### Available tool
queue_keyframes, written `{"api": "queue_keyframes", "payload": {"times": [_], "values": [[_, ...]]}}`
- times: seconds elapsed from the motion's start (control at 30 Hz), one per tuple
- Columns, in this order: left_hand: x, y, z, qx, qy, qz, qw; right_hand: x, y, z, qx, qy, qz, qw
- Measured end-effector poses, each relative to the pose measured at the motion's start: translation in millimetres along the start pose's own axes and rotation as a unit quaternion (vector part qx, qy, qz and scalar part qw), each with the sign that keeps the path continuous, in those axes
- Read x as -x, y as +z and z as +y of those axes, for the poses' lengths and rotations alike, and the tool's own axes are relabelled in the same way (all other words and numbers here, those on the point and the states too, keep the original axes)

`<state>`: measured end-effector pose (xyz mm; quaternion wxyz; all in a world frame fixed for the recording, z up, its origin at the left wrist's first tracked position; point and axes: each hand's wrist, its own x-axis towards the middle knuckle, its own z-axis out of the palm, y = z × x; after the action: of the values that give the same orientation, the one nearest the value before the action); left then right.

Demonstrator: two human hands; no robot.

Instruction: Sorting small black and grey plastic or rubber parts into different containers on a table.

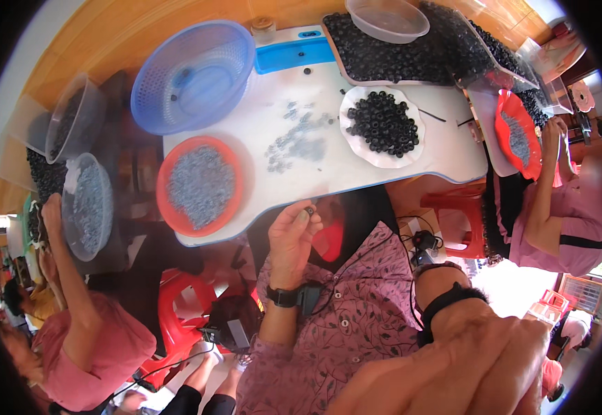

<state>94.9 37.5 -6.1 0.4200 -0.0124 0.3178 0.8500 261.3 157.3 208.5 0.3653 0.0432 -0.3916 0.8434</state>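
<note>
- Left hand (293,232) has its grip pinched tight, thumb against finger, with one small black ring (308,210) held at the tips.
- That ring is just off the near edge of the white worktop (273,97), close to the middle of the scene.
- Right hand (453,366) looks big and blurry at the near right, very close to the camera. I cannot tell how open its grip is, or if it has hold of something.
- White wavy plate (356,151) sits on the right part of the worktop, with a heap of black rings (384,124) on it.
- Little clear bits (304,144) lie spread out to the left of the plate.
- Orange bowl (165,183) is at the near left, with lots of small clear pieces (202,183) inside.
- Blue basket (145,93), with holes in its sides, is at the far left.
- Flat blue tray (273,62) lies right next to the basket, with a tiny dark thing in it.
- Big tray (367,81) at the far right is full of black rings too, and a round clear tub (387,24) sits on top of them.
- People in pink tops (97,353) work at the left and right sides, with bowls by their hands.
</note>
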Motion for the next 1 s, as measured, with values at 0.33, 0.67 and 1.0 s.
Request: {"api": "queue_keyframes", "payload": {"times": [0.33, 0.67, 1.0], "values": [[1.6, -4.8, 3.2, -0.011, 0.004, 0.013, 1.0, -55.9, -16.5, 26.7, 0.099, -0.006, 0.017, 0.995], [-5.3, -3.3, 5.2, 0.008, -0.017, -0.014, 1.0, -39.5, -121.8, 109.3, 0.464, 0.107, 0.177, 0.862], [-2.4, -6.0, 11.7, 0.048, -0.022, -0.008, 0.999, -39.8, -130.8, 176.8, 0.666, -0.003, -0.007, 0.746]]}}
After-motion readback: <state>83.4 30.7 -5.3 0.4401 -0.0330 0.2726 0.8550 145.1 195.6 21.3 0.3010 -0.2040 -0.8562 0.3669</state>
